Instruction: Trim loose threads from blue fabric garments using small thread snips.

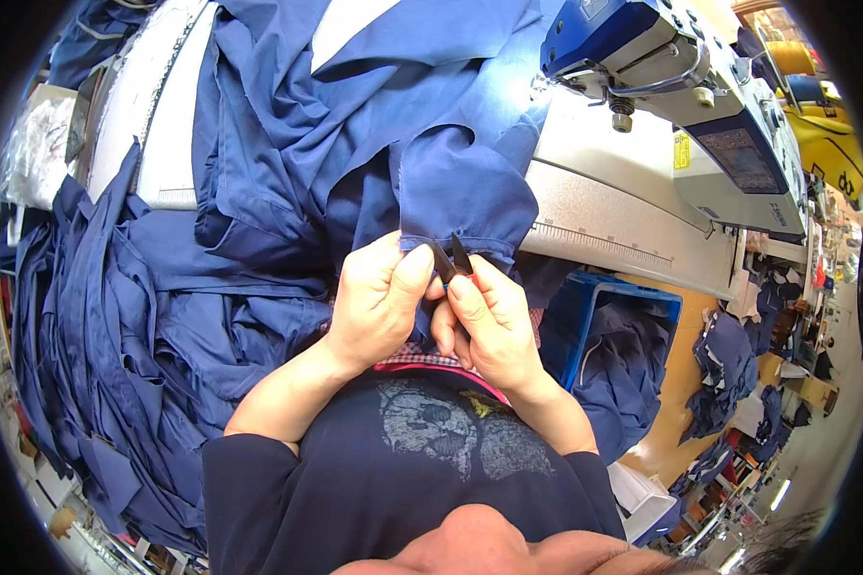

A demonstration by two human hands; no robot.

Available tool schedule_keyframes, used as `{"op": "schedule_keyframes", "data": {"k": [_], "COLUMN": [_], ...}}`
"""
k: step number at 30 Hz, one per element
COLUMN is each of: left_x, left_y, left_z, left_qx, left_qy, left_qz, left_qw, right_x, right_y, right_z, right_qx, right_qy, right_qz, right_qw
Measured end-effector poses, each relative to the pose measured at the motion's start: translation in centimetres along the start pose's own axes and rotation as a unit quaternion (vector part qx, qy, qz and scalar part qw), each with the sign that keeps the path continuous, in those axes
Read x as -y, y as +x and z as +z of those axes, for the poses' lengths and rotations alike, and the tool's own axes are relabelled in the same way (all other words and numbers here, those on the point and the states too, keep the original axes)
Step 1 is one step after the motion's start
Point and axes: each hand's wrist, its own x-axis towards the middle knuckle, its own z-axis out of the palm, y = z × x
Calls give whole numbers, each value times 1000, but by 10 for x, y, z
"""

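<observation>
Blue woven fabric (460, 183) hangs over the front edge of a sewing table, one seamed edge drawn up to my hands. My left hand (377, 295) pinches that edge between thumb and fingers. In my right hand (492, 309) is a pair of small thread snips (459, 251) with dark blades and a bit of red at the grip. The blades stand apart at the seam; whether they touch thread or cloth I cannot tell. My two hands are close together, just in front of my chest.
An industrial sewing machine (690, 100) with its lamp lit stands at the upper right. A ruler scale (604, 241) runs along the table edge. Right of me is a blue plastic crate (572, 330) holding fabric. Heaped blue cloth (137, 323) hangs at the left. Thread cones (791, 57) stand far right.
</observation>
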Motion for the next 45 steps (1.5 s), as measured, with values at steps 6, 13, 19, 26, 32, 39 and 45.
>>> {"op": "schedule_keyframes", "data": {"k": [6,13,19,26,32,39,45], "left_x": [-2,-2,-6,22,2,1,1], "left_y": [-1,-3,-1,-10,-9,-5,6], "left_z": [1,7,15,-1,9,9,15], "left_qx": [-4,-2,-30,-39,-16,13,-20], "left_qy": [-21,-87,-122,-104,-23,21,-29], "left_qz": [-19,-65,-132,-92,-23,-18,-2], "left_qw": [1000,994,983,990,999,1000,999], "right_x": [-10,-25,-32,11,27,24,37], "right_y": [2,3,3,4,6,13,13], "right_z": [2,-5,-6,-32,-23,-28,-34], "right_qx": [-1,-7,-50,-103,-134,-155,-165], "right_qy": [33,11,83,19,-375,-498,-407], "right_qz": [-70,-135,-247,-374,-329,-375,-285], "right_qw": [997,991,964,921,856,767,852]}}
